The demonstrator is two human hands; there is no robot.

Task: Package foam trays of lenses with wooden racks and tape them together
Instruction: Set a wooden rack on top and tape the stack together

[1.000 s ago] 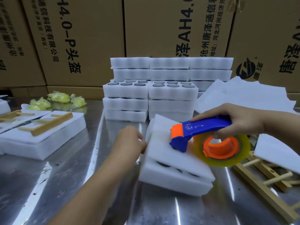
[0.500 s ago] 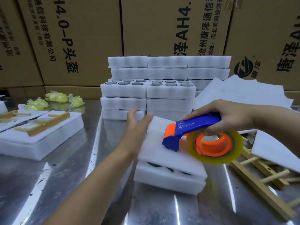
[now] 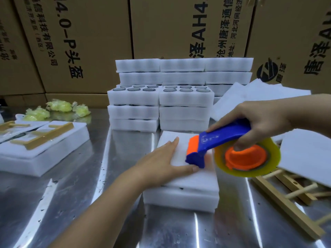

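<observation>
1. Far left: left foam tray [image 3: 43,163] is sitting on the steel table [image 3: 71,203], with a wooden rack [image 3: 48,136] lying flat on top of it
2. Behind that: yellow-green wads [image 3: 59,106] are lying on the table near the back; can't tell what they are
3. Rear: cardboard boxes [image 3: 93,42] with printed text are standing in a row along the whole back
4. Centre back: foam tray stacks [image 3: 186,113] are sitting side by side, several trays high; the front two stacks are showing round lenses [image 3: 134,89] seated in their top pockets
5. Centre front: centre foam tray [image 3: 180,199] is lying on the table just in front of the stacks, with a foam cover [image 3: 180,153] lying on it and dark gaps showing between the two layers
6. Left hand [image 3: 161,165] is pressing flat on the cover, fingers straight and together, thumb stretched right with its tip right up against the dispenser nose
7. Tape dispenser [image 3: 223,138], blue with an orange front, is touching nose-down on the cover; its yellowish tape roll [image 3: 274,156] on an orange hub is hanging over the tray's right edge
8. Right hand [image 3: 259,120] is gripping the dispenser handle from above, fingers curled round it
9. Right: foam sheets [image 3: 308,154] are lying loose and overlapping, with loose wooden racks [image 3: 284,203] lying on the table partly under them
</observation>
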